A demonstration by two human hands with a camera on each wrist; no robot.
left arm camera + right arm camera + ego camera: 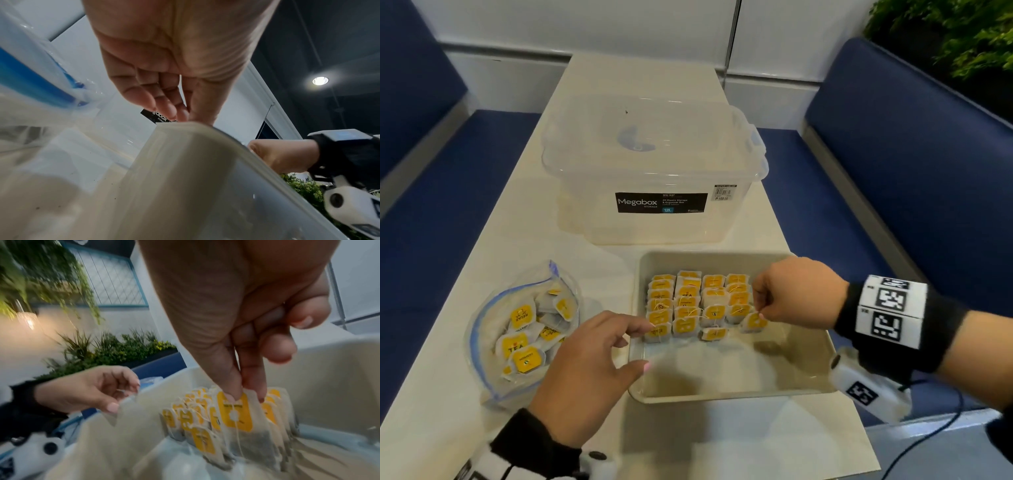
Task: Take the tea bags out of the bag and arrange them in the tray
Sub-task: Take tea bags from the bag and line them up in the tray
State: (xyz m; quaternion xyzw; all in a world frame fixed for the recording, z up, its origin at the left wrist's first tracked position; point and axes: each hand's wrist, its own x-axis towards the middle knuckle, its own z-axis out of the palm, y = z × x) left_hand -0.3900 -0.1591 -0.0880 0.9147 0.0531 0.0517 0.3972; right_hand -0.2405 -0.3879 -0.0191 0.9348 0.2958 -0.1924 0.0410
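Four rows of tea bags (698,303) stand packed in the far half of the tray (722,394), tags facing the person, which leaves the near half bare for further rows. Nearest the person, the left hand (589,363) rests at the tray's left rim with fingers relaxed and spread; its fingertips (645,329) reach toward the front bag of the leftmost row, but contact cannot be confirmed. Its position suggests it steadies the tray or that row. The right hand (794,294) is over the right side of the tray and pinches one tea bag (236,415) by its top edge between thumb and fingers, the bag hanging upright at the front of the rightmost row. An upright hold by the top edge lets the bag seat against its neighbours without disturbing them. To the left on the desk (493,260), the open zip bag (482,329) lies mouth toward the tray and holds many bags yet to be moved, so the task appears roughly half complete. Beyond the tray stands a closed clear storage box (654,178).
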